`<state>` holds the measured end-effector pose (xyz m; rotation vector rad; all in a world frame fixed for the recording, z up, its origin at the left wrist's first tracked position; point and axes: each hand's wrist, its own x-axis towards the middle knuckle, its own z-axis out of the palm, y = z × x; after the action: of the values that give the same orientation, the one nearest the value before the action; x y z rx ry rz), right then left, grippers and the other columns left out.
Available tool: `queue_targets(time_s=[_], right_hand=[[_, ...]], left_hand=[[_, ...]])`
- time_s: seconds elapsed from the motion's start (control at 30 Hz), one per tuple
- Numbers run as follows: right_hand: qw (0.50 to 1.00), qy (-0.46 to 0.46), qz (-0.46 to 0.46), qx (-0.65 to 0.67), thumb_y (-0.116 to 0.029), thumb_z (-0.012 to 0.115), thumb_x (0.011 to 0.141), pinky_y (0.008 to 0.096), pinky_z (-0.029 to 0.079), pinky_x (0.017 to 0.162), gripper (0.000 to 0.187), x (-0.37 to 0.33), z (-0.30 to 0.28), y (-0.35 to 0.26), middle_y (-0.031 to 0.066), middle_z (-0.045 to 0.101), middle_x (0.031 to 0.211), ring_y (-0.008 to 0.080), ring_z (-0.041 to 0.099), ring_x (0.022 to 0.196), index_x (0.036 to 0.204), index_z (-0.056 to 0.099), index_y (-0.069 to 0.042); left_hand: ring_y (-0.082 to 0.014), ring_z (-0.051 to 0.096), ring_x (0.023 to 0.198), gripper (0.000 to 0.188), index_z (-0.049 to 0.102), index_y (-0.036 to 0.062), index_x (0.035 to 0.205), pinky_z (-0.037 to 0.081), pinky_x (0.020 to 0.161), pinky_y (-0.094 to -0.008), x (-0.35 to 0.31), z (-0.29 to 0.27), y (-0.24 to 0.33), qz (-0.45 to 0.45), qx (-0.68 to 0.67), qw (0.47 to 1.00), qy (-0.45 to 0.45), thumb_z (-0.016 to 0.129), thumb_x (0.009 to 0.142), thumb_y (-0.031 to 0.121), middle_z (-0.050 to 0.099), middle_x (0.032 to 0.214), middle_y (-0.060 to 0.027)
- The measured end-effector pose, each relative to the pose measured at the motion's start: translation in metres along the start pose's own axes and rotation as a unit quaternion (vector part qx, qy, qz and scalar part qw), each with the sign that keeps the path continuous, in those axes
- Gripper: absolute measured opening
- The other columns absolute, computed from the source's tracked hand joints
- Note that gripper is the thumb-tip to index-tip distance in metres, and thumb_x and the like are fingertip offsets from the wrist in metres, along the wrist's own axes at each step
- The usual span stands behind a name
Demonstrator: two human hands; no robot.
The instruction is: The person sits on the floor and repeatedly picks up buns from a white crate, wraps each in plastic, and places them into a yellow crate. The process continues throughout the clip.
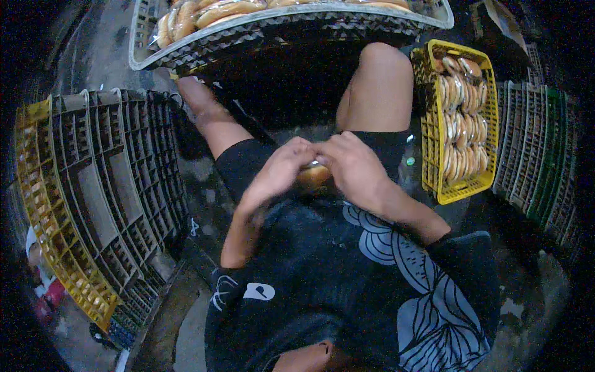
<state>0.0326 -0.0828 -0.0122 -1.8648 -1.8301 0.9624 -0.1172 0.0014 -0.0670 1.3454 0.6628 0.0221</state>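
Observation:
A round golden bun (pixel 314 176) in what looks like clear wrapping sits between my two hands, close to my lap. My left hand (pixel 286 162) grips its left side with curled fingers. From the right, my right hand (pixel 354 160) closes over the top edge, and the fingers of both hands meet there. A pale, shiny bit of wrap shows under the fingertips. The fingertips themselves are partly hidden, so the exact pinch cannot be made out.
Ahead stands a pale-rimmed crate (pixel 291 13) holding wrapped buns (pixel 232 11). A yellow crate (pixel 494 133) with rows of wrapped buns (pixel 462 127) is at my right. Stacked crates (pixel 102 186) rise on the left, with more stacked crates (pixel 536 149) at far right.

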Motion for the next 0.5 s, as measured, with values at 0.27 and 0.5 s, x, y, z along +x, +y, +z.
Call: queue_targets(time_s=[0.27, 0.5], right_hand=[[0.957, 0.035, 0.138, 0.254, -0.033, 0.057, 0.077, 0.0382, 0.044, 0.075, 0.049, -0.012, -0.014, 0.03, 0.0217, 0.048, 0.102, 0.0354, 0.05, 0.092, 0.101, 0.044, 0.008], [0.902, 0.285, 0.228, 0.23, -0.052, 0.043, 0.08, 0.0415, 0.042, 0.075, 0.069, -0.035, -0.014, 0.112, 0.0209, 0.049, 0.1, 0.0351, 0.051, 0.088, 0.124, 0.026, -0.001]], left_hand=[[-0.0202, 0.056, 0.081, 0.028, 0.058, -0.0022, 0.083, 0.042, 0.074, -0.0278, 0.015, 0.036, 0.008, 0.211, 0.047, 0.949, 0.231, 0.046, 0.086, 0.023, 0.059, 0.085, -0.0124], [-0.0196, 0.056, 0.073, 0.026, 0.058, -0.0033, 0.076, 0.043, 0.067, -0.0283, 0.065, 0.086, 0.048, 0.297, -0.053, 0.882, 0.362, 0.048, 0.084, 0.019, 0.059, 0.077, -0.0123]])
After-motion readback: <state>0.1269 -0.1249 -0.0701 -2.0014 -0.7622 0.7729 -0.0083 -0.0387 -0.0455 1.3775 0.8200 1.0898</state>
